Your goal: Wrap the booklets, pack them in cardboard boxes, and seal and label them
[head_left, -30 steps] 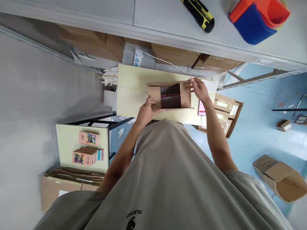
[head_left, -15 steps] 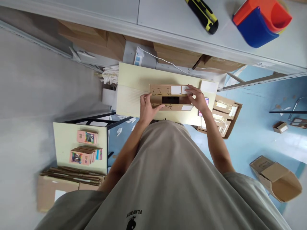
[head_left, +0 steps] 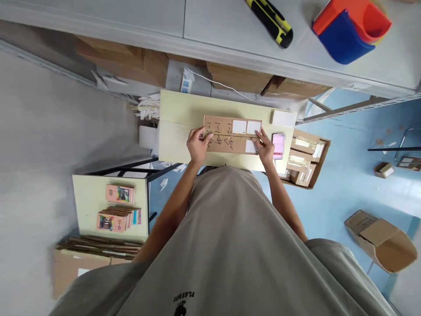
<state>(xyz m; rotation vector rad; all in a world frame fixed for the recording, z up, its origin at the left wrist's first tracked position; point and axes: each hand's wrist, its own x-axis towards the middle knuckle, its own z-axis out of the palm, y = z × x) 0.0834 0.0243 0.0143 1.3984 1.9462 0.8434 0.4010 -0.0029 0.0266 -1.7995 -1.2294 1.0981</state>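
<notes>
A long, narrow cardboard box (head_left: 223, 142) lies on the pale yellow table (head_left: 179, 105) in front of me. Its top flaps meet along a middle seam, with handwritten numbers and white labels on them. My left hand (head_left: 197, 147) grips the left end, thumb on top by the seam. At the opposite end, my right hand (head_left: 265, 148) holds the box with its fingertips on the flaps near the labels. Just right of that hand, a phone (head_left: 278, 145) with a lit pink screen rests on the table, below a small white stack (head_left: 283, 117).
Above the table runs a grey shelf (head_left: 217, 26) carrying a black-and-yellow utility knife (head_left: 271, 22) and a red-and-blue holder (head_left: 350, 33). A carton of taped boxes (head_left: 304, 158) stands at right. Pink packs (head_left: 113, 219) lie on a side table at left.
The flaps, apart before with a dark gap between them, now lie closed over the box. My right hand has moved down to the seam; my left hand has shifted slightly left.
</notes>
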